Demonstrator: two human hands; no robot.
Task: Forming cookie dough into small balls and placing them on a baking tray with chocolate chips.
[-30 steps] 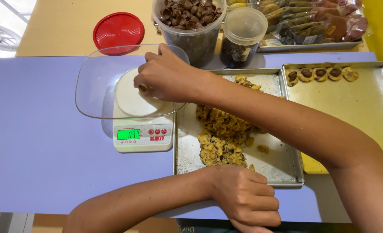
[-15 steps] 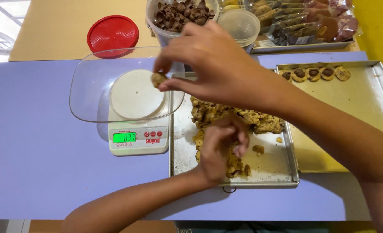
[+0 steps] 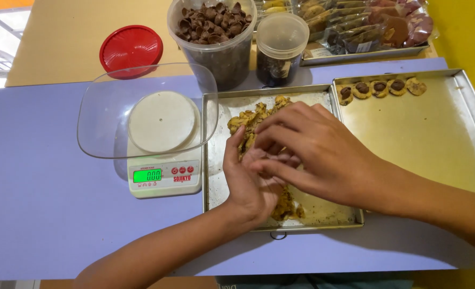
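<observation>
While both hands meet over the metal tray (image 3: 216, 160), the left hand (image 3: 248, 182) lies cupped with its thumb up and the right hand (image 3: 312, 150) reaches across it, its fingers (image 3: 272, 165) curled together and pinching a small bit of cookie dough (image 3: 251, 120) against the left palm; the piece itself is mostly hidden between them. More crumbly dough lies just beyond the fingertips and under the left wrist, on the same tray. To do this well, I judge it best to press lightly and roll the piece round between palm and fingers, working low over the tray so crumbs fall back into it. Left of the fingers stands the scale (image 3: 165, 179) with its clear bowl (image 3: 103, 118), apart from both hands. Right of them, well apart, the second tray (image 3: 435, 144) carries a row of topped cookies (image 3: 379, 87)
</observation>
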